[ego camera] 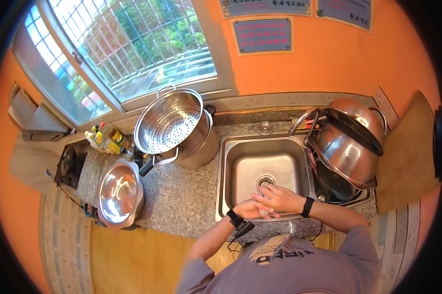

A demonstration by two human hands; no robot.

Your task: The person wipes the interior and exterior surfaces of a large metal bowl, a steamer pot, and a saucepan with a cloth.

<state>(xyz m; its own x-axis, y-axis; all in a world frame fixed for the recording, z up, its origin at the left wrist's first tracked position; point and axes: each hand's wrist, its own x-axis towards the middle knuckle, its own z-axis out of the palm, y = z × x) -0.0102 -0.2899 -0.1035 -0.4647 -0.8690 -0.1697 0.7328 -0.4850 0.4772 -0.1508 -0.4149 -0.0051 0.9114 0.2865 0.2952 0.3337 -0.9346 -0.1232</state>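
Observation:
Both of my hands meet above the front edge of the stainless steel sink (239,169). My left hand (247,208) is turned palm up underneath, and my right hand (284,198) lies across it from above. Pressed between them is a crumpled white piece, like a tissue or wipe (266,211); my fingers hide most of it. Just beyond my fingertips sits the round drain strainer (265,180) in the sink bowl. Each wrist wears a black band, and a small dark device hangs from the left one.
Left of the sink stands a tall steel pot (197,158) with a tilted perforated steamer insert (169,128). Further left are a steel basin (120,193) and several bottles (107,139). To the right, steel bowls and pans (347,147) pile up beside the faucet (303,119) and a leaning board (408,158).

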